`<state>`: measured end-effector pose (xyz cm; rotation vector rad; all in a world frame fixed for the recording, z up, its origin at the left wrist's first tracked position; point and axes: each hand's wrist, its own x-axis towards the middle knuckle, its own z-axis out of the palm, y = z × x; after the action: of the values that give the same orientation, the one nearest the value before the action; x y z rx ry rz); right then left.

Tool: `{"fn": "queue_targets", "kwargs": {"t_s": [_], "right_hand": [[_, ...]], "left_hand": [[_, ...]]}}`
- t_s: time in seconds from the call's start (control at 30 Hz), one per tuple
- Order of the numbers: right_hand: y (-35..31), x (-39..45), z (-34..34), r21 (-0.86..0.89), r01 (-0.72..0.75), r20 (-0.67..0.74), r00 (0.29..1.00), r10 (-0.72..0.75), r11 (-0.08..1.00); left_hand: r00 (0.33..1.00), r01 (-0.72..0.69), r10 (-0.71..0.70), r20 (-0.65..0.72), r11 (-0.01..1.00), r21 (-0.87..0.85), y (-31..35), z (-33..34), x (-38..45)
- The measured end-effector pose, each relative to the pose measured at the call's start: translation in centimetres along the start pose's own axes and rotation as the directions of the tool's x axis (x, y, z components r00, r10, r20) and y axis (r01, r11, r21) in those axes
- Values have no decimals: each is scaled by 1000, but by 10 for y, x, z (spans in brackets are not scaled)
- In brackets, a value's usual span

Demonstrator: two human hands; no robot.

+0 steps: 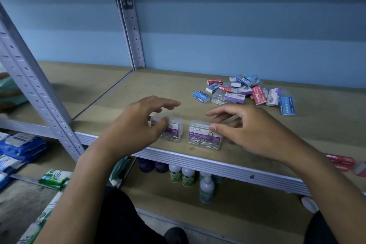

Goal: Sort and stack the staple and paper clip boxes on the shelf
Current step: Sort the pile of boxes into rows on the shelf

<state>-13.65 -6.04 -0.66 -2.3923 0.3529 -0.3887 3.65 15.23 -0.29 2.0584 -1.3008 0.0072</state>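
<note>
Two clear plastic paper clip boxes with purple labels stand side by side near the front edge of the shelf board (pixel 178 89). My left hand (pixel 138 125) hovers over the left box (pixel 174 132), thumb touching its front, fingers spread. My right hand (pixel 247 130) rests its thumb on the top right corner of the right box (pixel 205 136), fingers apart. Further back to the right lies a loose pile of staple boxes (pixel 247 91), blue, red and purple, with another clear paper clip box (pixel 219 98) among them.
A grey perforated upright (pixel 39 93) stands at the left, another one (pixel 131 25) at the back. Bottles (pixel 184 176) stand on the lower shelf. Wipe packs (pixel 19 146) lie at lower left. Red boxes (pixel 342 162) sit at the right edge.
</note>
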Motion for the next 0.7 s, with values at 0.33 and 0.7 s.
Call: {"fn": "queue_targets", "kwargs": {"t_s": [0.33,0.7], "right_hand": [[18,-10,-26,-92,-66,-140,989,52,994],[62,-3,-82,-305,-209,-308,945,112,929]], "left_hand": [[986,-142,144,-88,990,26,32,28,40],[964,-264,252,86,948,180,61,72,110]]}}
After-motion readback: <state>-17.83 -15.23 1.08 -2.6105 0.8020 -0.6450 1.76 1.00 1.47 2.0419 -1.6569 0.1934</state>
